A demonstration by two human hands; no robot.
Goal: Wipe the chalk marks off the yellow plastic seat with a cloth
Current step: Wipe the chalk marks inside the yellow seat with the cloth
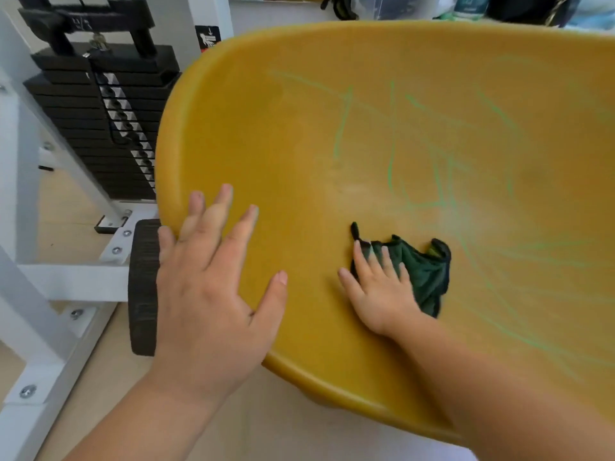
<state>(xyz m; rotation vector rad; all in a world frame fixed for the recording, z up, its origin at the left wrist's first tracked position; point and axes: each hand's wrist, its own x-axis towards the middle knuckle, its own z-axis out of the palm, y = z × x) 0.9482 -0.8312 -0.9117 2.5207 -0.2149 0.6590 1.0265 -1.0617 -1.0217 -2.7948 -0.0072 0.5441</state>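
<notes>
Two hands down on the yellow plastic seat [332,144], both with fingers straight and spread, curled round nothing. Fills most of the head view, hollow face turned up toward the camera. Long axis across the view, slanting from near left to far right, off the right edge of the picture; rounded left end pointing toward a black weight stack [100,128].

Left hand [213,294] laid flat over the seat's left rim, palm down, little finger past the edge and just beside a black ribbed pad [143,287] on a white frame [66,281]. Right hand [379,294] lower in the hollow, somewhat blurred, fingers flat on a dark green cloth [426,271] and pressing it against the plastic. Cloth bunched, spilling out to the right of the fingers, one thin corner sticking up past the fingertips.

Green chalk marks [342,128] in long thin strokes over the middle and right of the seat: upright lines above the cloth, slanting ones to its right, running down toward the near rim. Plain yellow between the two hands and up toward the left end.

Near rim just under the right forearm, curving down to the right. Far rim high in the view, with clutter beyond too blurred to name. Wide stretch of marked plastic above and to the right of the cloth. Pale wooden floor [66,207] beneath the frame.
</notes>
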